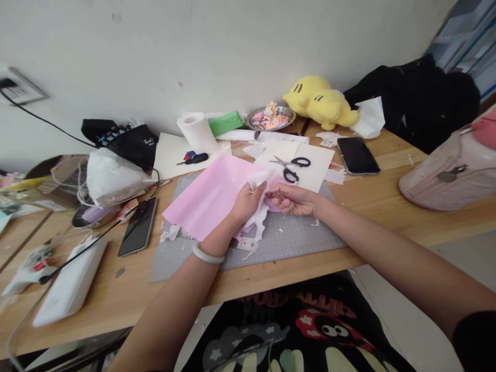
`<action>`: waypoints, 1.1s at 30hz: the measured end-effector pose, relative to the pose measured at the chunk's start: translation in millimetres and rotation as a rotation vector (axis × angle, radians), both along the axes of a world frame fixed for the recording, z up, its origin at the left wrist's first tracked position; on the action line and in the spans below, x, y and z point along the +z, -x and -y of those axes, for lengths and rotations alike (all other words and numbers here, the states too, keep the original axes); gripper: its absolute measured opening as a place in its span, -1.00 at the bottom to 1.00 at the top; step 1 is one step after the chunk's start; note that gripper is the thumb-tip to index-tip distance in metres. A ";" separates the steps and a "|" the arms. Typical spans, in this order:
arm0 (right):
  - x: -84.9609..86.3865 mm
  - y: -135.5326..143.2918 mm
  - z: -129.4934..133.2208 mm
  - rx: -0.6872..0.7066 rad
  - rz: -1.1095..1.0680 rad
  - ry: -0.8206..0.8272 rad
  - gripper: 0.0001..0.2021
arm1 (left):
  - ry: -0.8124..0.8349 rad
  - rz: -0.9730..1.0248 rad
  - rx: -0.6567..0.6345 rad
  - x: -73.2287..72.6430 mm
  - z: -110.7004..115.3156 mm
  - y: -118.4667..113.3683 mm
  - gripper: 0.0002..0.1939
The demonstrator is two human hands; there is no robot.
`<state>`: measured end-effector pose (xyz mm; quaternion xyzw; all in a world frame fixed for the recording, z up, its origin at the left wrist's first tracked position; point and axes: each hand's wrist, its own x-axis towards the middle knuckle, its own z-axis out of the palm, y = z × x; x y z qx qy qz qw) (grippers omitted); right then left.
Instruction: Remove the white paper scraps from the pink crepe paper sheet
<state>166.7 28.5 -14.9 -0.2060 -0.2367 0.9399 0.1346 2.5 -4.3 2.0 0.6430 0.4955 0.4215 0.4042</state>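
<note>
Your shirt (287, 330) sits lowest; mid-frame, your left hand (247, 203) grips white paper (261, 216) stretching top to bottom, your curled right hand (290, 199) just beside, its grasp unclear.

Pink paper sheet (209, 191) across the grey cutting mat (294, 243) on the wooden table (391, 206).
By its right end, black-handled metal scissors (287, 164) lie on white paper (314, 178); over by the wall (240, 51), a round metal dish (291, 118) sits left of the yellow plush toy (323, 103). One rectangular black phone (138, 227) lies left of the mat, another phone (358, 155) right of the scissors.
</note>
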 end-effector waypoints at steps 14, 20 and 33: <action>0.6 -0.4 3.6 -0.001 0.054 -0.003 -0.86 | 0.008 -0.017 0.086 -3.7 -0.6 0.6 -0.74; 2.9 3.3 4.8 -0.101 0.076 -0.042 -0.86 | 0.027 -0.021 0.054 -0.9 2.3 -2.6 -0.75; 7.5 5.1 10.5 -0.139 0.147 -0.144 -0.85 | 0.083 -0.013 0.079 0.4 3.7 -1.8 -0.73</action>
